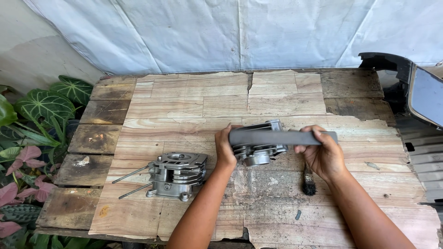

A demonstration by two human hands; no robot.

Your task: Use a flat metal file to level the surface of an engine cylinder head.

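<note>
Both forearms enter from the bottom edge, elbows cut off. Bench [184, 106] is worn wood planks with laminate peeling at the front edge; its lower right corner runs out of frame.

Right hand [323, 154], centre-right: fingers curled tight around the right end of a flat grey bar [277, 137]. Bar's far tip pokes out past the knuckles.

Left hand [225, 150], centre: fingers wrapped around the bar's left end and the side of a metal head [259, 152]. Can't tell how much of the grip is on the bar versus the head; palm side is hidden.

Head sits just under and behind the bar, mid-frame, held just above the bench or resting on it; contact not visible. Bar covers its top face, only fins and a round port show below.

Brush [308, 183] lies on the bench under the right hand; bristles visible, handle mostly hidden by the hand.

Cylinder [177, 175], lower left of centre, stands on the bench apart from both hands, two studs sticking out left.

Plants [37, 138] at left edge, cut off. Dark plastic panel [415, 92] at upper right, partly out of frame. Grey tarp [230, 32] across the top.
</note>
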